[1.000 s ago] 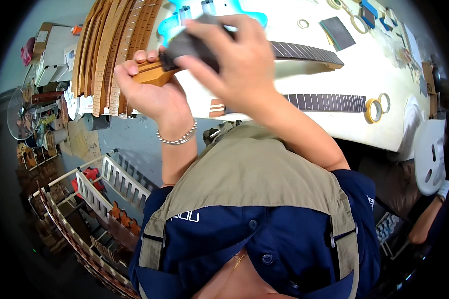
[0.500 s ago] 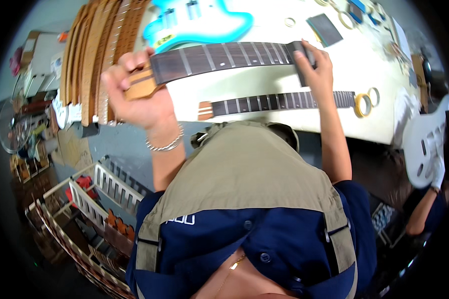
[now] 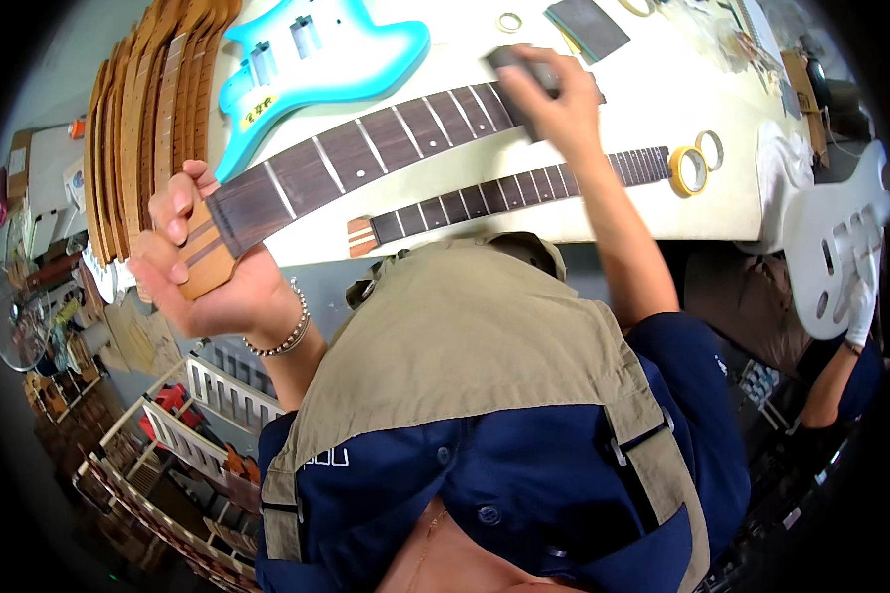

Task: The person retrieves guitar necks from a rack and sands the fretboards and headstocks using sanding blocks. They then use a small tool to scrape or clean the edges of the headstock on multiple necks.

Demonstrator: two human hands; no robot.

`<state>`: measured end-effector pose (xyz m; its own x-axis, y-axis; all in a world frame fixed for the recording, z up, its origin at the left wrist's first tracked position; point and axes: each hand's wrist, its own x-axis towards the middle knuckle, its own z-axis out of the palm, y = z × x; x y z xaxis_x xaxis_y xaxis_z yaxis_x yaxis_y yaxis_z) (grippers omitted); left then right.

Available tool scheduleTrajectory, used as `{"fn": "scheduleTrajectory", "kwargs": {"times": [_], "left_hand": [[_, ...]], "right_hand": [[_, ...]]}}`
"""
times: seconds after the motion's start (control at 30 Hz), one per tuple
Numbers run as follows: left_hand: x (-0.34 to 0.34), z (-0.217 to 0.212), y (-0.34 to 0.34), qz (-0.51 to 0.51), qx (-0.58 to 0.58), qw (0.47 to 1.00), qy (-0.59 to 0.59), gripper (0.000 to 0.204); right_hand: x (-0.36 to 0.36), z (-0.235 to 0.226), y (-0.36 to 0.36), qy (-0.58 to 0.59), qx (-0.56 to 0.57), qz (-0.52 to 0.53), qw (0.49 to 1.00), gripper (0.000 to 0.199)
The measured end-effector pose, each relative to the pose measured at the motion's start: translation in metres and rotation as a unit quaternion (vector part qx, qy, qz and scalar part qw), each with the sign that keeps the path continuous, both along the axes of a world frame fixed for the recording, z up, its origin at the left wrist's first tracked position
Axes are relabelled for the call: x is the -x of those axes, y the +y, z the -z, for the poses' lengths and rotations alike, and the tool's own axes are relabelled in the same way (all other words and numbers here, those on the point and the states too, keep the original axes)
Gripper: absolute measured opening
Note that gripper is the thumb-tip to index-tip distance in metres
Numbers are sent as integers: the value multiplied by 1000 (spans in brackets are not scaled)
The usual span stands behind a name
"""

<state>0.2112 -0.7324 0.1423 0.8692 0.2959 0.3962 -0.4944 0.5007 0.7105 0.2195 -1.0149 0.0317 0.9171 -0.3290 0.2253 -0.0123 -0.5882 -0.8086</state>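
Observation:
My left hand (image 3: 203,272) grips the pale wooden end of a guitar neck (image 3: 366,148), whose dark fretboard with metal frets slants up to the right over the white workbench (image 3: 643,212). My right hand (image 3: 559,99) is closed on a dark grey sanding block (image 3: 519,74) and presses it on the far part of that fretboard. A second dark-fretboard neck (image 3: 509,193) lies flat on the bench just below, apart from both hands. A blue and white guitar body (image 3: 316,59) lies beyond the held neck.
Several bare wooden necks (image 3: 133,128) stand in a row at the left. Two rolls of yellow tape (image 3: 692,163) and a grey sanding pad (image 3: 588,25) lie on the bench. At the right, another person's gloved hand (image 3: 860,301) holds a white guitar body (image 3: 836,247). Racks (image 3: 168,435) stand lower left.
My right hand with the block slid from the near end of the fretboard out to its far end, then back a little. The neck has tilted more steeply while my left hand keeps hold.

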Motion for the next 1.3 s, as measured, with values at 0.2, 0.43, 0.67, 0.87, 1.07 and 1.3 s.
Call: {"fn": "scheduleTrajectory", "kwargs": {"times": [0.2,0.43,0.67,0.87,1.07,1.3], "left_hand": [[2,29,12,2,51,998,-25,34],[11,44,17,-33,103,994,-12,35],[20,63,21,-14,94,995,-21,33],[22,73,21,-10,75,996,-40,31],[25,69,28,-13,41,998,-50,32],[31,71,31,-8,35,996,-78,27]], "right_hand": [[-2,5,-3,73,57,77,993,37],[26,-82,149,-8,126,-37,991,34],[50,-100,220,-118,153,-39,980,30],[51,-83,198,-75,188,30,979,35],[52,-87,187,41,131,51,989,32],[55,-80,192,-36,186,54,980,31]]}}
